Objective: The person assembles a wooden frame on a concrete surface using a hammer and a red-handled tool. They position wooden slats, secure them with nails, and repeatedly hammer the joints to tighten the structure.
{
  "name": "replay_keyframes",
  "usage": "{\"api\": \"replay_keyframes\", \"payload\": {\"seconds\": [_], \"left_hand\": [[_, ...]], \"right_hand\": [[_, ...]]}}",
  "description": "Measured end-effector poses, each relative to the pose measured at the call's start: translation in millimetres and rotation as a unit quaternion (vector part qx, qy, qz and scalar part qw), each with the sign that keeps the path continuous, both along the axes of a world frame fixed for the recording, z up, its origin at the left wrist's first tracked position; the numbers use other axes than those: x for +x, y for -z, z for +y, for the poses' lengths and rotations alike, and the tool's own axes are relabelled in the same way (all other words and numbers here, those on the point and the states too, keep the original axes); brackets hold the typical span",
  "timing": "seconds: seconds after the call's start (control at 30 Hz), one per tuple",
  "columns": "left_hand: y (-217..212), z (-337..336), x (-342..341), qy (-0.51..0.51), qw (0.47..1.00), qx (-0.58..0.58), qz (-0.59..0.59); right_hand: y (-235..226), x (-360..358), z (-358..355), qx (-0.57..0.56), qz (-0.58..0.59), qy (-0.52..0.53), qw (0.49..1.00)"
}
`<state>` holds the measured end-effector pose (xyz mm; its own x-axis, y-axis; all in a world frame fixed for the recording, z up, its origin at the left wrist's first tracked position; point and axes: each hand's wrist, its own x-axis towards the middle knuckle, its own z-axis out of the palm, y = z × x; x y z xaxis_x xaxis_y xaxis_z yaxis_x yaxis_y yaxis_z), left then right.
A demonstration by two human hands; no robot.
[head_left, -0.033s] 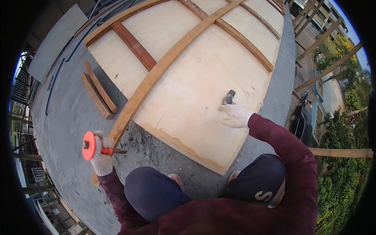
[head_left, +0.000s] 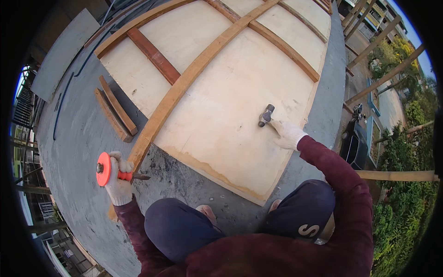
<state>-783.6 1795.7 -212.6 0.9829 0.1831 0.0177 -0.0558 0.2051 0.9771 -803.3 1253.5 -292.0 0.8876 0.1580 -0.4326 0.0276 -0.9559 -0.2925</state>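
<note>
In my gloved left hand (head_left: 119, 182) is a chisel (head_left: 140, 177) with an orange-red grip and a round hand guard. My fingers are closed around the grip. The dark steel tip points right, beside the near end of a long wooden batten (head_left: 162, 111). My gloved right hand (head_left: 288, 135) is closed on a hammer (head_left: 266, 115) above the pale plywood panel (head_left: 221, 134). The dark hammer head sticks out past the fingers, while the glove hides most of the handle.
Two short wood offcuts (head_left: 115, 111) lie on the grey concrete (head_left: 69, 152) left of the panel. A reddish crosspiece (head_left: 154, 56) and other battens cross the panel. Bamboo poles (head_left: 397, 176) stand along the right edge, with a street and a parked dark vehicle (head_left: 354, 145) below.
My right hand has shifted slightly right and the hammer has turned, so more of its head shows. My left hand keeps the chisel almost in the same place.
</note>
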Motion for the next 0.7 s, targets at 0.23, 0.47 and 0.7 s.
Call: {"api": "replay_keyframes", "payload": {"seconds": [0.23, 0.47, 0.7], "left_hand": [[35.0, -44.9, 130.3, 0.081, 0.849, 0.518, -0.064], [85.5, -55.8, 188.8, 0.181, 0.754, 0.612, 0.154], [150.2, -25.8, 183.4, 0.157, 0.809, 0.561, 0.083]], "right_hand": [[94.0, -82.5, -35.3, -0.051, -0.142, 0.146, 0.978], [125.9, -74.8, -49.8, -0.077, -0.29, 0.228, 0.926], [121.7, -43.9, -69.2, -0.016, -0.145, 0.179, 0.973]]}}
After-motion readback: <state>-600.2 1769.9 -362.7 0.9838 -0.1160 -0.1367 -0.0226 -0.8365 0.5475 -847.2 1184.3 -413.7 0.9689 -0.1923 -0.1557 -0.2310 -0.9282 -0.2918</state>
